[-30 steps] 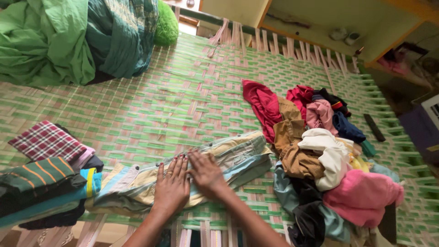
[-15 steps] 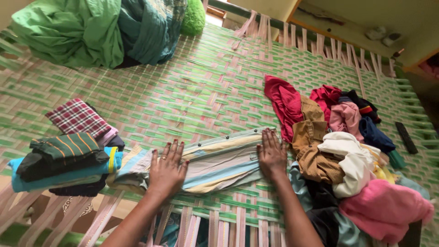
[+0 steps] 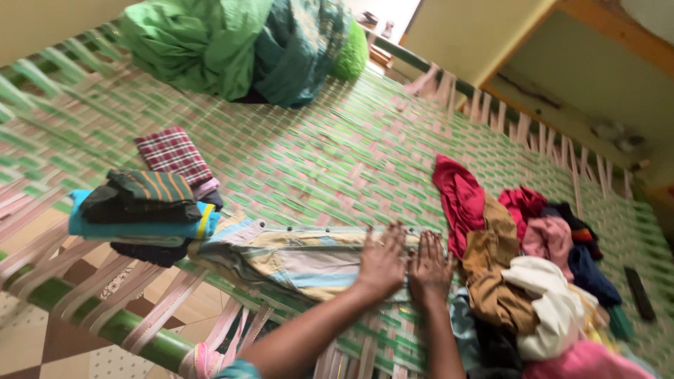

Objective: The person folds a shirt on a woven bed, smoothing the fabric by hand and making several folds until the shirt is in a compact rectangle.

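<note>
While both palms press flat, a striped shirt (image 3: 302, 256) lies on the woven cot (image 3: 337, 161).
Left hand (image 3: 382, 263) and right hand (image 3: 430, 267) lie side by side, fingers spread, gripping nothing; clothes heap (image 3: 533, 281) at 3 o'clock, folded stack (image 3: 140, 207) at 9 o'clock.

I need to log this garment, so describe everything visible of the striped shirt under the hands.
The striped shirt is soft woven cloth with pale yellow, light blue and cream bands and a row of small dark buttons along its far edge. It lies flat, folded into a long strip across the near edge of the woven cot. Its left end touches the stack of folded clothes. The left hand and right hand press flat, side by side, on its right end.
</note>
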